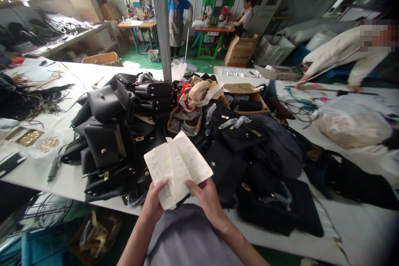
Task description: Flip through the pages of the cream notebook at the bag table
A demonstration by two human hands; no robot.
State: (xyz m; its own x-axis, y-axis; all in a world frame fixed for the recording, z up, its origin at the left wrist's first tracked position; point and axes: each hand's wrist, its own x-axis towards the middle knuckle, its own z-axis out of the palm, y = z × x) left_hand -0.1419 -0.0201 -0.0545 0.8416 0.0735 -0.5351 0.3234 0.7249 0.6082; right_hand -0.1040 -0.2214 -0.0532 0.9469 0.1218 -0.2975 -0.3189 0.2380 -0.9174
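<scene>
An open notebook [196, 162] with handwriting on its pages is held low in the middle, in front of my body. My left hand [154, 201] grips its lower left edge, thumb on the page. My right hand [205, 199] pinches the lower right side, thumb on top and fingers hidden beneath. A pale strip [175, 168] lies along the notebook's fold. Beyond and around the notebook are piled black bags [107, 145] with metal clasps, some stacked on the left, others lying flat on the right [268, 199].
The white table [352, 224] carries tape rolls [199, 91], gold fittings [29, 137], a screwdriver-like tool [54, 166] and a plastic bag [352, 120]. A post [162, 25] rises beyond the pile. One person leans over the table at right; two are near machines behind.
</scene>
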